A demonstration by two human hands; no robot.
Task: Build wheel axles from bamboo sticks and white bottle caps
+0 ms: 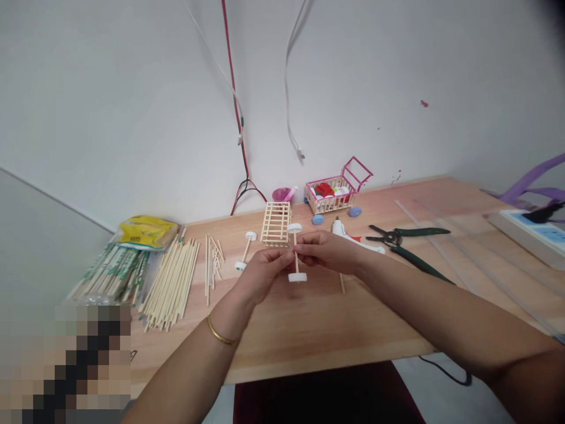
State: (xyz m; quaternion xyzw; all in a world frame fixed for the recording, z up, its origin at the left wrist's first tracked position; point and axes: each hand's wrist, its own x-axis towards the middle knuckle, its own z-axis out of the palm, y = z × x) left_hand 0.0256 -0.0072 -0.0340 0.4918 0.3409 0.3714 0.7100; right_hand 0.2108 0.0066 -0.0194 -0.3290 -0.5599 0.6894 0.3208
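Observation:
Between my two hands is a wheel axle (297, 268), a thin wooden stick with a white bottle cap at each end, held upright above the table. My left hand (267, 266) pinches the stick from the left with thumb and fingertips. From the right, my right hand (324, 250) grips the same stick near its middle. A second axle (246, 251) with white caps lies on the table to the left of my left hand. Just behind my hands stands a small slatted stick frame (276, 224).
A pink-trimmed stick cart (331, 203) full of caps stands behind, near blue caps (318, 219). Right are a glue gun (357, 238), wire strippers (408, 241) and a power strip (536, 235). Left lie bamboo sticks (172, 285), packaged sticks (115, 271) and a yellow packet (148, 232).

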